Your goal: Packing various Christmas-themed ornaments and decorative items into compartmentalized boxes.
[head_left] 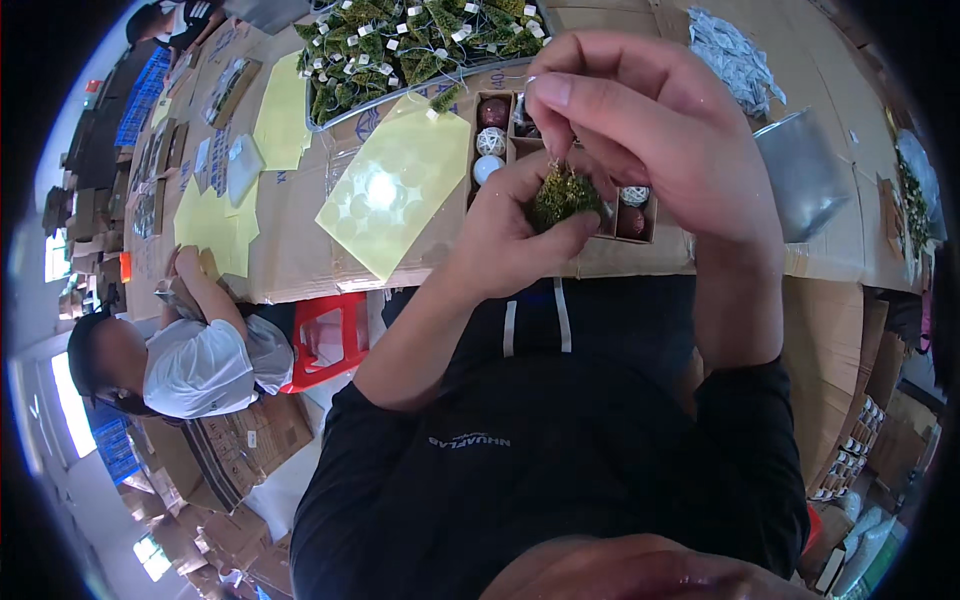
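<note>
My left hand (pixel 508 238) is wrapped round a green bristly ornament (pixel 562 200) with a gold-coloured top, held over the near side of a cardboard box. Above it, my right hand (pixel 655 125) has its thumb and forefinger pinched together; whatever thin thing they hold is too small to make out. The divided cardboard box (pixel 652 222) lies partly hidden under both hands. In its compartments are a dark red ball (pixel 493 111), a white woven ball (pixel 491 142) and a plain white ball (pixel 487 168), with more balls at its right end.
A metal tray (pixel 350 117) heaped with green tree ornaments with white tags stands at the back. Left of the box lies a yellow sheet (pixel 352 215) with round shapes. Crumpled paper (pixel 735 60) and a silvery sheet (pixel 800 175) are right. A person (pixel 200 365) sits left.
</note>
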The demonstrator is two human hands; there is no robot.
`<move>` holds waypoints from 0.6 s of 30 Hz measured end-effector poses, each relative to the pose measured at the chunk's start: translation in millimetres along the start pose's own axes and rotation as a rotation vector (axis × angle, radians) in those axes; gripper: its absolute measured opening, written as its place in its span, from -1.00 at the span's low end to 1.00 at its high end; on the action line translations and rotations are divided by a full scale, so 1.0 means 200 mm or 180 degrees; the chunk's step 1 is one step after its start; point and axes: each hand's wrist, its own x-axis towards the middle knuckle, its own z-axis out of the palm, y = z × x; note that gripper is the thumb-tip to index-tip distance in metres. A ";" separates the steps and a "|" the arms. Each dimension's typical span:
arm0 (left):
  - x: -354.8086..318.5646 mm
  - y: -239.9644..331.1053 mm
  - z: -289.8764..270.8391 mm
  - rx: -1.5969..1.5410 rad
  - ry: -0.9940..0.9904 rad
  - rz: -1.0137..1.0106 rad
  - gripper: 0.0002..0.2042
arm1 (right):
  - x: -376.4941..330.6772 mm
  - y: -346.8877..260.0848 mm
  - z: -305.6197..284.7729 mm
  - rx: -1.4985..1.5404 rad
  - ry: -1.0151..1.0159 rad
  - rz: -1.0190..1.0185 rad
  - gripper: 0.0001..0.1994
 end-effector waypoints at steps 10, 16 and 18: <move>0.02 -0.02 0.05 -0.2059 -0.0756 -0.0260 -0.28 | 0.01 -0.01 -0.05 -0.1287 0.0059 -0.1671 -0.88; -0.07 0.06 0.11 -0.2996 0.0346 -0.0320 -0.58 | -0.32 0.22 0.10 -0.3362 0.0278 -0.2429 -0.71; -0.11 0.03 0.12 -0.2978 0.0555 -0.0492 -0.89 | -0.41 0.36 0.11 -0.3368 0.0661 -0.2392 -0.66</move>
